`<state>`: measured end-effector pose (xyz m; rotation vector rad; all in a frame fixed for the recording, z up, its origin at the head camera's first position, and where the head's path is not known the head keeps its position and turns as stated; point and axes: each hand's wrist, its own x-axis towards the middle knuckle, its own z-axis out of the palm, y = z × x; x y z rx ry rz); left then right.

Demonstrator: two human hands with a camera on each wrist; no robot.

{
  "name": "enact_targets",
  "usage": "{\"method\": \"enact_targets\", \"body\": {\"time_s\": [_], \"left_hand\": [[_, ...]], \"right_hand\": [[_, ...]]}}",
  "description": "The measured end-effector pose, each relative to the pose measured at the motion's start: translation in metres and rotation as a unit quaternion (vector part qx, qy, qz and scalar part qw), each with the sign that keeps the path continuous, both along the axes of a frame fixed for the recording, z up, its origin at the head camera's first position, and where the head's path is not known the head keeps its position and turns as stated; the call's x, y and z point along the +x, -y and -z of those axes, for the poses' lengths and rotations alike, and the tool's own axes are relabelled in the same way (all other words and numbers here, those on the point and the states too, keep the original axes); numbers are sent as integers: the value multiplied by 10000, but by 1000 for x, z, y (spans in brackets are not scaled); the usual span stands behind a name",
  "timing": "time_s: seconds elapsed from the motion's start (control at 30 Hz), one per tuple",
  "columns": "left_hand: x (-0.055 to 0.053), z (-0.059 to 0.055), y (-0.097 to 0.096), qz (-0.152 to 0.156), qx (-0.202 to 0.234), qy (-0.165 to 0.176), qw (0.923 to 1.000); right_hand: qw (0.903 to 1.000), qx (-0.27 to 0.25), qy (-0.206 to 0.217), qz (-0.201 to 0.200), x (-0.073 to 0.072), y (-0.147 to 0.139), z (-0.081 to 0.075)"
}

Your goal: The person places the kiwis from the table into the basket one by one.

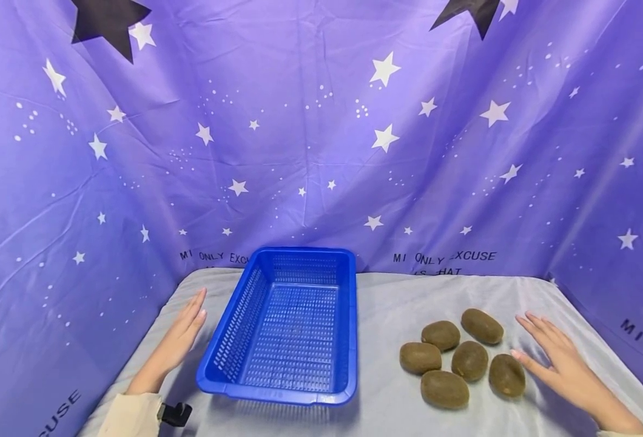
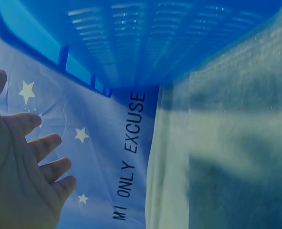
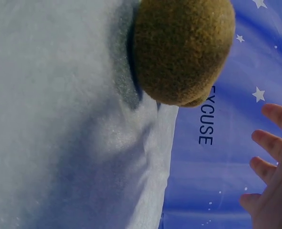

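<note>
A blue plastic basket point(image 1: 349, 340) with slotted walls stands left of the middle of the table, and nothing lies inside it. To its left my left hand point(image 1: 178, 337) is held with fingers straight, apart from the basket wall; the left wrist view shows the palm and spread fingers point(image 2: 47, 145) beside the basket. Several brown kiwis point(image 1: 470, 361) lie loosely grouped on the right side. Just right of them hovers my right hand point(image 1: 564, 364), fingers extended and holding nothing. One kiwi point(image 3: 183, 47) looms large in the right wrist view, apart from the fingers.
A pale grey cloth point(image 1: 384, 303) covers the table. Purple curtains point(image 1: 310, 133) printed with stars and lettering hang behind it and along both sides. A black strap mount point(image 1: 175, 414) sits at the left wrist.
</note>
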<state>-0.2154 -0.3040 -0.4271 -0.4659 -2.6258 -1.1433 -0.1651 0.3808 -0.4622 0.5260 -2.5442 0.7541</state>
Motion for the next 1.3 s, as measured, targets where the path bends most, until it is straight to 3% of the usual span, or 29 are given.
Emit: {"method": "enact_targets", "body": {"time_s": [0.2,0.43,0.6,0.93,1.17,1.3], "left_hand": [[-2,3,-7,185,107,286,9994],[-2,6,-14,361,522,811,9947],[-7,7,-19,419,727,960,9918],[-15,12,-23,613,1235,1345,9813],[-15,17,-25,714,1370,1522,9762],[-18,16,-27,624,1408,1621,9747]], "right_hand": [[9997,-163,122,-98,3,3,3],[9973,-378,579,-256,6,4,9],[9951,-404,803,-414,5,5,11],[9937,-286,715,-811,4,10,15],[9806,-669,1432,-1163,9,6,19],[9828,-630,1186,-1267,7,3,21]]}}
